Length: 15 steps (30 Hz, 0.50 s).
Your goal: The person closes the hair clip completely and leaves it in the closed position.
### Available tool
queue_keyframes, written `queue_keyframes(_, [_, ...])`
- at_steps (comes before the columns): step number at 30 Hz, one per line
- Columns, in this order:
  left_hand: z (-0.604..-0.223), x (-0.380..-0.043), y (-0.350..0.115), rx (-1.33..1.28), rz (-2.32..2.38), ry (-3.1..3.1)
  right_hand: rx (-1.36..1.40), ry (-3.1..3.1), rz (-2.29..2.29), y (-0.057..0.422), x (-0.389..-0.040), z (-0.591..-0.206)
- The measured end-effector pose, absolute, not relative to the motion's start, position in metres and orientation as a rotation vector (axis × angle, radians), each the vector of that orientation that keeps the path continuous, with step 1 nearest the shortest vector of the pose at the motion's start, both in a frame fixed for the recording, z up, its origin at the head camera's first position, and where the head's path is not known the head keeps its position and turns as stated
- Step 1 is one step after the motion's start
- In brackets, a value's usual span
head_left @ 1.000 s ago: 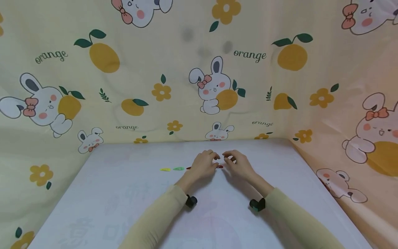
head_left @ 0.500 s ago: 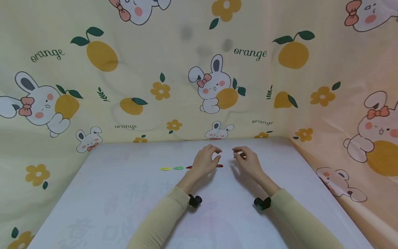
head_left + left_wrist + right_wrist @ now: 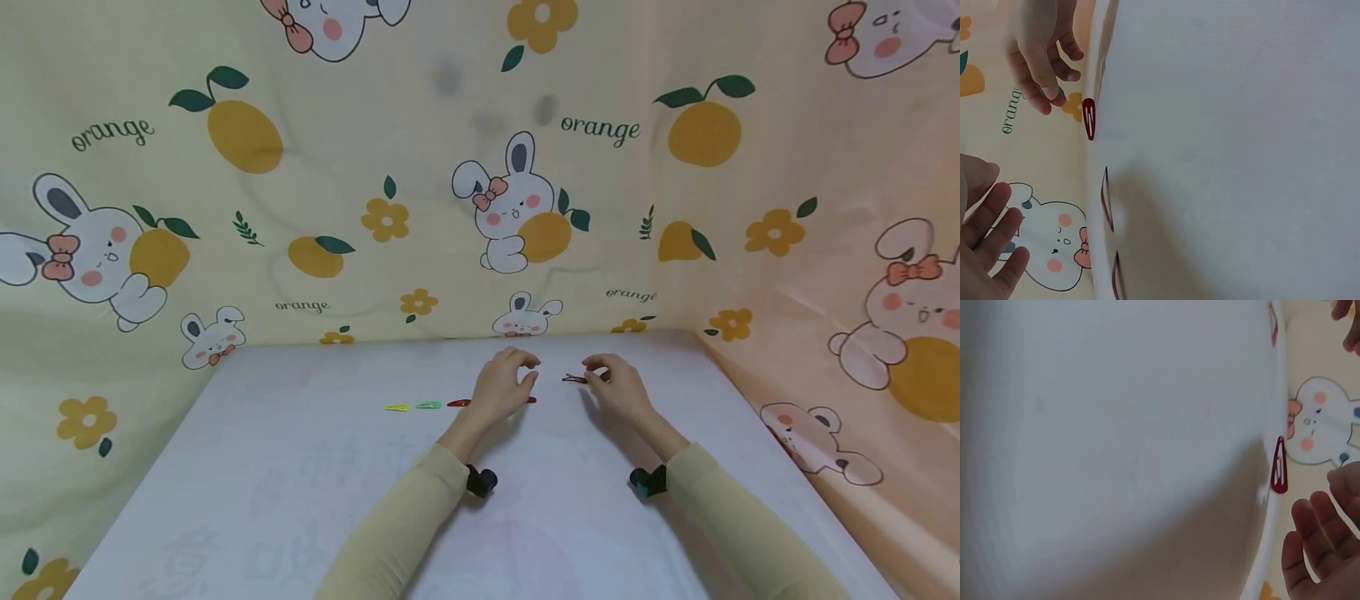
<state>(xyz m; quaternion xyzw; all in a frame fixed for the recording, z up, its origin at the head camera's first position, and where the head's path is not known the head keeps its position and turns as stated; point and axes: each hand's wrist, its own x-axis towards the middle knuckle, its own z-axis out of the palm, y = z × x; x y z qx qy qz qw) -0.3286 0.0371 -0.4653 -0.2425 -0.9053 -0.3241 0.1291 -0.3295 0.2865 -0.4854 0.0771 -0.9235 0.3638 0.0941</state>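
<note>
A dark red snap hair clip (image 3: 574, 379) lies by the fingertips of my right hand (image 3: 622, 390). The same clip (image 3: 1089, 119) shows apart from those fingers in the left wrist view. On the right wrist side, too, the clip (image 3: 1279, 465) has a gap to the loosely bent fingers. My left hand (image 3: 498, 387) hovers to the left over a row of hair clips, fingers curved with nothing between them. It hides part of that row, leaving a red clip (image 3: 532, 400) partly visible at its right side.
Leftward along the row lie a yellow hair clip (image 3: 397, 407), a green one (image 3: 429, 405) and another red one (image 3: 459, 403). The white table (image 3: 300, 500) ends at a patterned curtain (image 3: 420, 258) behind and at the right.
My right hand has moved right, away from the left hand. It carried the dark red clip at first, then drew off, and more of the clip now shows. My left hand shifted slightly right.
</note>
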Motion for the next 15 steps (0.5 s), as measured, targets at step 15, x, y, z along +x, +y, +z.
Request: queue_keyframes(15, [-0.469, -0.343, 0.055, -0.66, -0.885, -2.719, 0.224, -2.933, 0.94, 0.291, -0.347, -0.491])
